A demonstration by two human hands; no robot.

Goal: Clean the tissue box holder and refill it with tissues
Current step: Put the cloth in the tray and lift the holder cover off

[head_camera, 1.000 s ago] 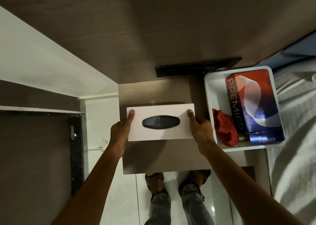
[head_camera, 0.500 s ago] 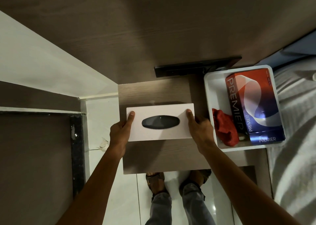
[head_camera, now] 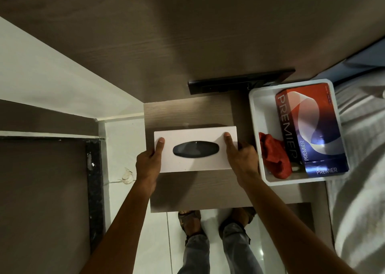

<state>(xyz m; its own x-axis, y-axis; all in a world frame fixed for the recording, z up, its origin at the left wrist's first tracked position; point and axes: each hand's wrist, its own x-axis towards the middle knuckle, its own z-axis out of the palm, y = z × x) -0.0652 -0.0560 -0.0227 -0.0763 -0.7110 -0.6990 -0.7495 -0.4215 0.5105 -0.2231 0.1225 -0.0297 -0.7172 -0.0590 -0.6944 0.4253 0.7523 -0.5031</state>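
A white tissue box holder [head_camera: 195, 135] with a dark oval slot in its top sits over the brown wooden bedside table [head_camera: 187, 111]. My left hand [head_camera: 149, 163] grips its left end, thumb on top. My right hand [head_camera: 242, 159] grips its right end the same way. To the right, a white tray [head_camera: 255, 111] holds a red and blue PREMIER tissue box [head_camera: 308, 127] and a crumpled red cloth [head_camera: 274, 154]. No tissue shows through the slot.
A dark panel [head_camera: 239, 83] is fixed to the wooden wall behind the table. A bed with grey bedding [head_camera: 362, 148] lies at the right. White floor tiles and my feet [head_camera: 190, 221] are below the table's front edge. A crumpled scrap [head_camera: 127, 174] lies on the floor at left.
Both hands stay on the holder's ends; the holder has shifted very slightly toward the table's front.
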